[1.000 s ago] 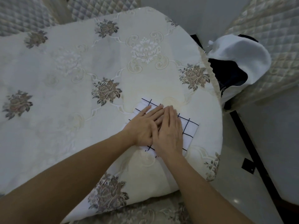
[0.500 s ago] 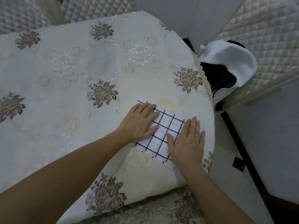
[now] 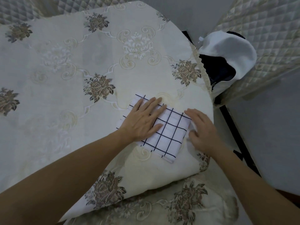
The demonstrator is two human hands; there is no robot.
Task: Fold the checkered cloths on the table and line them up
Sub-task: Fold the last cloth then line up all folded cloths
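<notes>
Head view. Your one checkered cloth (image 3: 168,132) lies folded into a small square in the lower right middle of the frame. It sits on the flowered counter (image 3: 65,78), near the counter's right edge.

Your left hand (image 3: 142,120) lies flat on the left part of the cloth. Its grip is apart, with straight fingers pressing down. Your right hand (image 3: 203,133) is at the cloth's right side and touches that edge. Its fingers bend only a little and its grip looks apart too. I can't see it pinching anything.

What could go wrong, I think:
- The cloth is close to the edge. A push toward the right of the frame could slide it off to the floor.
- The flowered cover could slip or bunch under your hands. That would twist the fold.
- If you lift the left hand fast, the layers may pop open.

Count:
- one checkered cloth
- two hands
- one counter
- one white and dark bundle (image 3: 230,51) in the upper right, off the counter

I see no other checkered cloth to line this one up with.
</notes>
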